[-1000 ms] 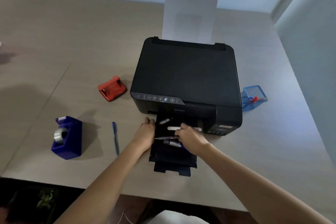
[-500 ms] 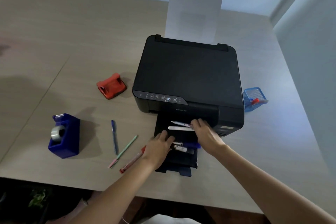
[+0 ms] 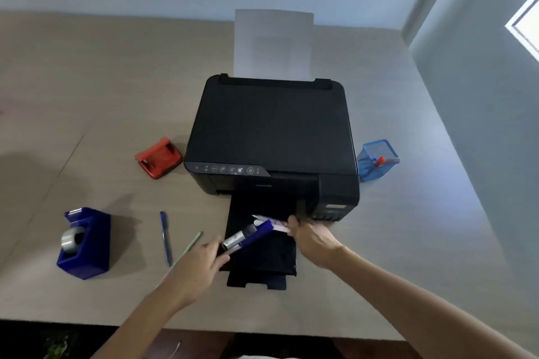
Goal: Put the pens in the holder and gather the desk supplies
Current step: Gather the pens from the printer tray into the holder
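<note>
Surface: pale wood-grain desk point(image 3: 379, 256), grey wall behind.
Printer: black printer point(image 3: 271, 137) at desk centre, white sheet point(image 3: 274, 41) upright in its rear feed, output tray point(image 3: 262, 259) pulled out toward the person.
Left hand: left hand point(image 3: 198, 268) at the tray's left edge, fingers closed on the near end of a bundle of markers point(image 3: 248, 236), dark blue and black barrels, tilted up to the right.
Right hand: right hand point(image 3: 312, 239) on the tray's right side, fingertips at pale pens point(image 3: 274, 223); grip blurred, cannot tell.
Loose pens: blue pen point(image 3: 165, 237) and green pen point(image 3: 191, 245) on the desk left of the tray.
Holder: blue mesh holder point(image 3: 376, 159) right of the printer, red-capped pen inside.
Other supplies: red hole punch point(image 3: 159, 157); blue tape dispenser point(image 3: 84, 242), far left.
</note>
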Motion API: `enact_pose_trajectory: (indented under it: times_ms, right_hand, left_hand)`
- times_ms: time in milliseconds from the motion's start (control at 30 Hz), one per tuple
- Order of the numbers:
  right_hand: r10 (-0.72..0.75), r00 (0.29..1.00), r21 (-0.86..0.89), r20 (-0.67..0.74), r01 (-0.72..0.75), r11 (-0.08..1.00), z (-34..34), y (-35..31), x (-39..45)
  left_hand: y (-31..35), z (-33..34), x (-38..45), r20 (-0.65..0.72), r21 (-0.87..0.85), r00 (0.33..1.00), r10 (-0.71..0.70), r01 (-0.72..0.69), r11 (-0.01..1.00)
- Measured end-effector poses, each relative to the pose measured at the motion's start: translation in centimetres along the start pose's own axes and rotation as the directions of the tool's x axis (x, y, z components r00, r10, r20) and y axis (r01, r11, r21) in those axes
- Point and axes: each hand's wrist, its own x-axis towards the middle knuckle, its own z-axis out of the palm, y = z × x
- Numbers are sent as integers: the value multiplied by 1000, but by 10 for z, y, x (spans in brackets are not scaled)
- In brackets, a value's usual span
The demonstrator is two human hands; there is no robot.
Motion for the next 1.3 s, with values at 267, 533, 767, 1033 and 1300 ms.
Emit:
enact_pose_trajectory:
  times_ms: [267, 533, 767, 1033, 1300]
  right_hand:
    - [210, 912, 411, -351, -51, 910, -57, 105, -101]
    - [628, 765, 434, -145, -521, 735, -136, 226, -54]
    - [487, 874, 165, -1, -480, 862, -142, 264, -18]
    - [453, 880, 260, -143, -408, 875, -144, 266, 1]
    - [329, 922, 217, -202, -285, 934, -139, 270, 5]
  left_hand:
    - [142, -104, 53, 23, -116, 974, 226, -222, 968]
    - [318, -85, 202, 308, 158, 943, 126, -182, 971]
    - [355, -35, 283, 515, 362, 813, -271, 80, 929]
    - [379, -18, 287, 396, 239, 892, -218, 129, 962]
    - [359, -31, 263, 82, 165, 994, 78, -90, 982]
